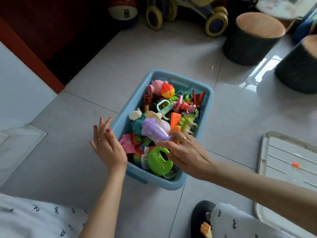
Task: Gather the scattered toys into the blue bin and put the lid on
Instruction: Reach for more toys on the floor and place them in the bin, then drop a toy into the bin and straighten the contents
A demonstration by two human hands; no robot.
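Observation:
The blue bin (132, 103) stands on the tiled floor, heaped with toys: a pink toy (157, 85), a red-and-yellow ball (167, 90), a green dinosaur (187, 122), a purple toy (154, 127) and a bright green toy (157, 162). My left hand (108, 145) is held upright with straight fingers just outside the bin's left rim and holds nothing. My right hand (188, 152) lies over the near toys, its stretched fingers touching the purple toy's end and the green toy. The translucent lid (288, 152) lies flat on the floor at the right.
Two stump-shaped stools (253, 36) (298, 66) stand at the back right. A wheeled ride-on toy (217, 23) and a ball (122, 12) sit at the back. My slippered foot (204, 219) is near the bin's front. A white mat (17, 140) lies left.

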